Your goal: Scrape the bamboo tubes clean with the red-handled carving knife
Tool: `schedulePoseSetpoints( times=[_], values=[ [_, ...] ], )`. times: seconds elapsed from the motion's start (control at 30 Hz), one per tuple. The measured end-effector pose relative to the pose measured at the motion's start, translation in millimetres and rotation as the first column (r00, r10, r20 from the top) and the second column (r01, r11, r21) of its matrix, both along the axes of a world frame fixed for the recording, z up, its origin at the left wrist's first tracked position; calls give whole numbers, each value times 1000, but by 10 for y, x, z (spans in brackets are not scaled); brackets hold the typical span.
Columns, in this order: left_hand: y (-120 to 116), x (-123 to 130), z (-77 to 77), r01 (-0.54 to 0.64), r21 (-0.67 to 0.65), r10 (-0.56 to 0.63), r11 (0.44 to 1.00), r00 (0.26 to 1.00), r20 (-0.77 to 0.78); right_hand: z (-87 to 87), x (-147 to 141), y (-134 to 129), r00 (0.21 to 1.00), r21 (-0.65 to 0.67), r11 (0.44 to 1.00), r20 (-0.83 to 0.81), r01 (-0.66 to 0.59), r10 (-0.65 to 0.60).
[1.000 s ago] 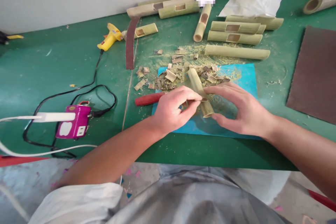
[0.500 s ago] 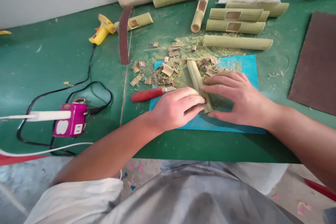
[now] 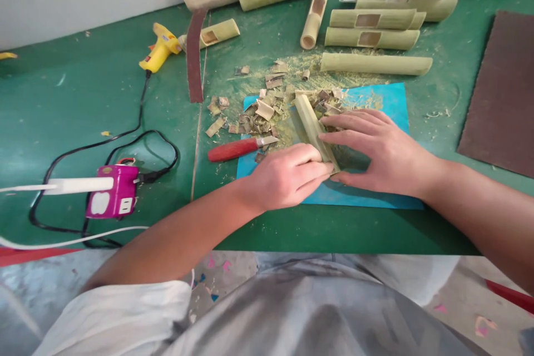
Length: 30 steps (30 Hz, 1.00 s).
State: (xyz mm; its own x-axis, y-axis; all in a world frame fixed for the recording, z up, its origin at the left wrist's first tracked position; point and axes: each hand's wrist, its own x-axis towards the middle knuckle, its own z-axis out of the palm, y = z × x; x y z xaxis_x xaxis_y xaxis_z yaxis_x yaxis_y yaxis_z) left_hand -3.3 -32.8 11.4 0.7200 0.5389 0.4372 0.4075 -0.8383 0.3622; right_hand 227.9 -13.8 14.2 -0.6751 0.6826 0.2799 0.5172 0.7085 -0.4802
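Observation:
A pale green bamboo piece lies slanted on the blue mat. My left hand is closed at its near end, fingers pressed together; what they pinch there, if anything, is hidden. My right hand rests along the right side of the bamboo, fingers apart, their tips touching it. Left of the bamboo lies a knife with a red handle, its short blade pointing right. Brown cut scraps and shavings are heaped around the far end of the bamboo.
Several bamboo tubes lie at the back, most with cut windows. A yellow glue gun, a brown strip and a purple power adapter with cables are on the left. A dark brown sheet lies at right.
My left hand has slid slightly right and toward the near end of the bamboo, its fingers now closer together. My right hand stays by the bamboo. The view has shifted slightly.

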Motion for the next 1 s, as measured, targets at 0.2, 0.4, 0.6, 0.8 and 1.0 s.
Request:
schedulePoseSetpoints(
  times=[0.2, 0.4, 0.6, 0.8, 1.0],
  values=[
    [16, 0, 26, 12, -35, -13, 999, 999, -35, -18, -42, -9, 1000, 90, 996, -19, -23, 25],
    [-57, 32, 54, -37, -41, 36, 998, 999, -37, -39, -51, -28, 1000, 103, 994, -18, -19, 20],
    [-45, 9, 23, -46, -41, 46, 998, 999, 3, -38, -55, -25, 999, 122, 992, -20, -39, 42],
    [18, -33, 30, -68, 59, 71, 996, 995, -67, -34, -74, -34, 999, 127, 991, -22, -44, 47],
    [13, -24, 39, -54, 81, 61, 995, 995, -81, -42, -66, -39, 999, 76, 997, -23, -26, 28]
  ],
)
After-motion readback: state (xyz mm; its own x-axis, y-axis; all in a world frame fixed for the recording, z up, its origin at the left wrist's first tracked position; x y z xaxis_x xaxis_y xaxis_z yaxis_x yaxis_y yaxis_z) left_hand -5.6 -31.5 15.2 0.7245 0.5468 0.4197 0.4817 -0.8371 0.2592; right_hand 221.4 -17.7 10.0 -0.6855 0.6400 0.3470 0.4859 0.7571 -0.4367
